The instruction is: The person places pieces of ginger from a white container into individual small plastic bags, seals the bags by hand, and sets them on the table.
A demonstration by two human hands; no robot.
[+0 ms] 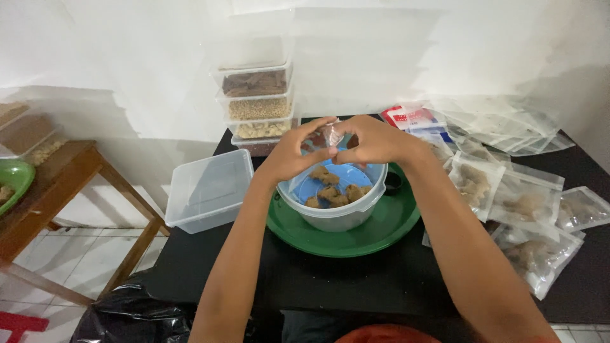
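My left hand [293, 154] and my right hand [375, 141] meet above a clear plastic tub [337, 216] and together pinch a small clear plastic pouch [330, 134] between their fingertips. The tub has a blue bottom and holds several brown chunks [332, 190]. It stands on a round green tray [381, 232] on the black table [305, 273].
An empty clear lidded box [210, 187] sits left of the tray. A stack of clear containers with dry foods [257, 95] stands at the back against the wall. Several filled clear pouches [527, 209] and empty ones [495, 121] lie at right. A wooden table [44, 190] stands far left.
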